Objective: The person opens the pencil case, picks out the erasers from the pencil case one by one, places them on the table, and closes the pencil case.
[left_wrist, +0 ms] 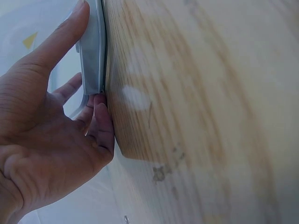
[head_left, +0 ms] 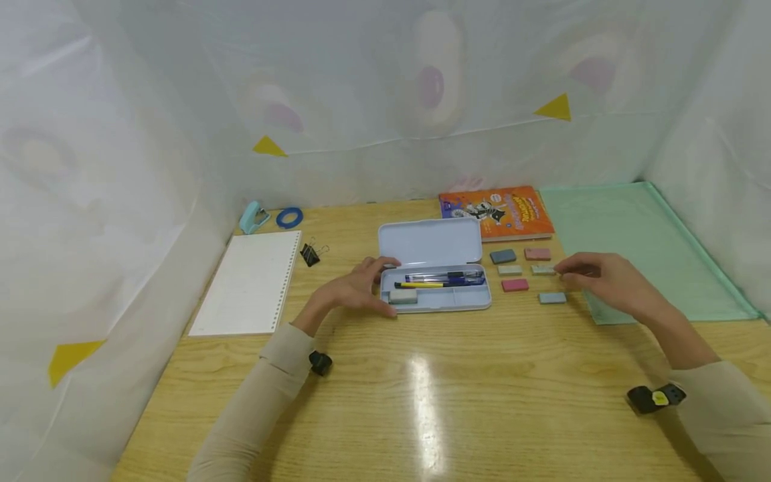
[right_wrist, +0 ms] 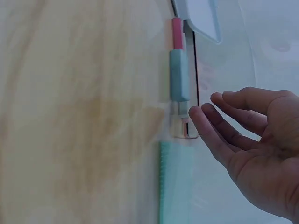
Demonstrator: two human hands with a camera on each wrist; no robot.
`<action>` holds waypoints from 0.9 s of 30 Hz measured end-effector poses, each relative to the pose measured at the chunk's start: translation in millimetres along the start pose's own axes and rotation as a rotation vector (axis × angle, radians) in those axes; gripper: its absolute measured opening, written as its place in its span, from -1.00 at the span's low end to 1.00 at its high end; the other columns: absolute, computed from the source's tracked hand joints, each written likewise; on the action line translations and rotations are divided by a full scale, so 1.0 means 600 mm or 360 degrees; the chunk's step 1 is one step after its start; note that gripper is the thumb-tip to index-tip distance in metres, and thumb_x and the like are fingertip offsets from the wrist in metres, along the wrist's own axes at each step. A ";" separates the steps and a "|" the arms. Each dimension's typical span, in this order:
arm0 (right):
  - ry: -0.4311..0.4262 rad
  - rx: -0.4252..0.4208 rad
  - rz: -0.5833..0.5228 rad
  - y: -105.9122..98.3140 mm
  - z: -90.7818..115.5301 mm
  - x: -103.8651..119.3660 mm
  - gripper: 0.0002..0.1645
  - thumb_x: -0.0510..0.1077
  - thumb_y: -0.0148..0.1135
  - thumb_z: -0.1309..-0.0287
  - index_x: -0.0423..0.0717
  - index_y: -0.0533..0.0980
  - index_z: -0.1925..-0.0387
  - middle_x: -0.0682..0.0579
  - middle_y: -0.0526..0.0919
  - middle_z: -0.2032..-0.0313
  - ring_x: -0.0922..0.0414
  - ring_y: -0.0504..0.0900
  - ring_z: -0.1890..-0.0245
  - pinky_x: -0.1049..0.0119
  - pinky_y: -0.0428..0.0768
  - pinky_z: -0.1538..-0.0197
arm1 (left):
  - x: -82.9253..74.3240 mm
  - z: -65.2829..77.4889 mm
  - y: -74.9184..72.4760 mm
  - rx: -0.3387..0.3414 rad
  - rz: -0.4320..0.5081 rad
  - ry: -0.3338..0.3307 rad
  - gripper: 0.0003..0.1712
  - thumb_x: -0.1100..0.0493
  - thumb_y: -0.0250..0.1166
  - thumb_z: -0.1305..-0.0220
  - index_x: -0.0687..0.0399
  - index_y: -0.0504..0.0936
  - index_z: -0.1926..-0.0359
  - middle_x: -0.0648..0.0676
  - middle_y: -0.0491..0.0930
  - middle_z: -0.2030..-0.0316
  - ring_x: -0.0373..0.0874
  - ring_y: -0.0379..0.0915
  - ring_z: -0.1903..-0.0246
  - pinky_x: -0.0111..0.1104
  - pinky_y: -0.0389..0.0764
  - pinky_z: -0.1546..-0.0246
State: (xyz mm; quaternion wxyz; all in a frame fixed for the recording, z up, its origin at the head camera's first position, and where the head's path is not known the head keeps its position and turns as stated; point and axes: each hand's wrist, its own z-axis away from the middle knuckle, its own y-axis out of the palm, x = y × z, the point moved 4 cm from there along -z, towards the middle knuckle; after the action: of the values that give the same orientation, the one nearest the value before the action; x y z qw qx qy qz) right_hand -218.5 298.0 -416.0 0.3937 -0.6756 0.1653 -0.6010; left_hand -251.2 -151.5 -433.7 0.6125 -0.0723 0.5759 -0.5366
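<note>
An open pale blue pencil case [head_left: 430,242] lies on the table with its lid tipped back. It holds several pens [head_left: 442,279] and a whitish eraser [head_left: 403,296]. My left hand [head_left: 361,288] grips the case's left end, thumb at the front edge and fingers behind, as the left wrist view also shows. My right hand [head_left: 608,281] is beside a pale green eraser [head_left: 543,270], fingertips at its right end; whether they touch it I cannot tell. In the right wrist view, its fingers are loosely bent with nothing between them. A blue eraser [right_wrist: 179,74] and pink eraser [right_wrist: 177,33] lie near.
Several more erasers [head_left: 515,285] lie right of the case. An orange book [head_left: 518,224] is behind it, a green translucent mat [head_left: 638,248] at right. Leftward are a notebook [head_left: 247,284], binder clip [head_left: 310,254], blue tape roll [head_left: 290,217] and stapler [head_left: 253,218].
</note>
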 end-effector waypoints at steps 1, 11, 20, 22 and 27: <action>-0.0026 -0.0010 0.0007 -0.001 -0.001 0.004 -0.66 -0.12 0.21 -0.51 -0.18 0.62 -0.18 -0.19 0.72 -0.08 0.55 0.57 0.08 0.54 0.55 0.10 | 0.000 0.000 -0.001 -0.0003 -0.0005 -0.0001 0.17 -0.20 0.63 -0.04 -0.32 0.13 -0.55 0.14 0.20 -0.37 0.09 0.27 -0.29 0.01 0.41 -0.31; -0.0058 0.0282 0.0135 0.022 -0.016 0.019 -0.70 -0.32 0.41 -0.25 -0.30 0.61 -0.01 -0.13 0.69 0.05 -0.05 0.62 0.07 0.31 0.59 0.17 | -0.002 0.001 -0.002 0.0006 0.0002 -0.0002 0.17 -0.17 0.64 -0.04 -0.32 0.13 -0.56 0.14 0.20 -0.37 0.09 0.26 -0.27 0.00 0.41 -0.30; 0.0008 0.0150 0.0188 0.022 -0.028 0.001 -0.80 -0.29 0.37 -0.29 -0.22 0.66 0.07 -0.05 0.70 0.18 0.07 0.59 0.20 0.26 0.53 0.27 | -0.002 0.000 0.000 0.0002 0.0020 -0.0011 0.16 -0.17 0.63 -0.05 -0.31 0.14 -0.56 0.15 0.20 -0.36 0.09 0.26 -0.27 0.00 0.41 -0.30; 0.0019 0.0114 0.0175 0.020 -0.029 -0.001 -0.80 -0.26 0.38 -0.30 -0.22 0.65 0.06 -0.05 0.71 0.19 0.05 0.61 0.19 0.25 0.54 0.26 | -0.001 -0.001 0.001 0.0004 0.0024 -0.0010 0.16 -0.17 0.64 -0.05 -0.31 0.14 -0.56 0.15 0.20 -0.36 0.09 0.26 -0.27 -0.01 0.41 -0.30; 0.0011 -0.0015 0.0144 0.020 -0.034 0.016 -0.74 -0.16 0.38 -0.34 -0.18 0.65 0.00 -0.11 0.71 0.12 -0.05 0.64 0.12 0.20 0.57 0.24 | -0.001 0.000 0.000 0.0000 0.0014 -0.0011 0.17 -0.18 0.63 -0.04 -0.32 0.13 -0.56 0.15 0.19 -0.37 0.10 0.25 -0.29 0.00 0.41 -0.31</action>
State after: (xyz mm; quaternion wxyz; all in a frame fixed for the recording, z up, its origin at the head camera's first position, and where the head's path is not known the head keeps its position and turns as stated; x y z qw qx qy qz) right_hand -232.9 276.9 -418.6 0.4168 -0.6671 0.1997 -0.5842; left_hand -251.1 -150.9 -433.2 0.6169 -0.0716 0.5741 -0.5336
